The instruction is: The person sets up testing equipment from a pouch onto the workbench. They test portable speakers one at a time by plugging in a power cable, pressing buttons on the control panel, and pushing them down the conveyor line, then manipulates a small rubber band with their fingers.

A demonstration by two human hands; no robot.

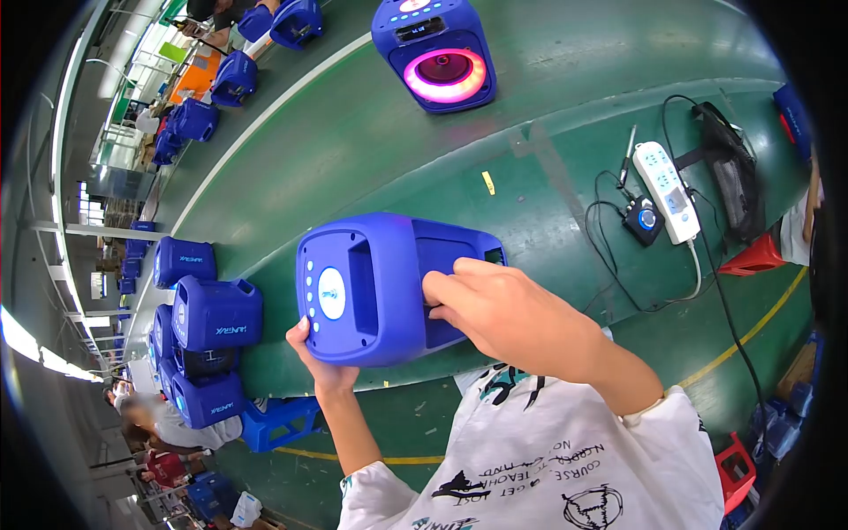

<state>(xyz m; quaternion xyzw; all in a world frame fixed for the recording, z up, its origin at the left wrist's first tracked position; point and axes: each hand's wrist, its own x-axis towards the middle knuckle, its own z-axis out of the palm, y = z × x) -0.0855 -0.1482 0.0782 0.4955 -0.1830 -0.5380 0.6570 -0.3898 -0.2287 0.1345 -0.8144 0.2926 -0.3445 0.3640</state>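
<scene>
A blue speaker housing (397,256) is held tilted above the green bench, its panel with a round white disc and small white buttons facing left. My left hand (324,358) grips its lower left edge, thumb on the panel's rim. My right hand (481,305) is at the housing's right side, fingers curled together against the recessed part; what they hold, if anything, is hidden. Farther back stands another blue speaker (446,53) with a glowing pink and white ring and a lit display.
At the right lie a white power strip (667,190), a black box with a blue-lit knob (644,219), cables and a black bag (731,177). Several blue housings (216,314) are stacked at left. Red stools, a blue stool (281,424) and people are around.
</scene>
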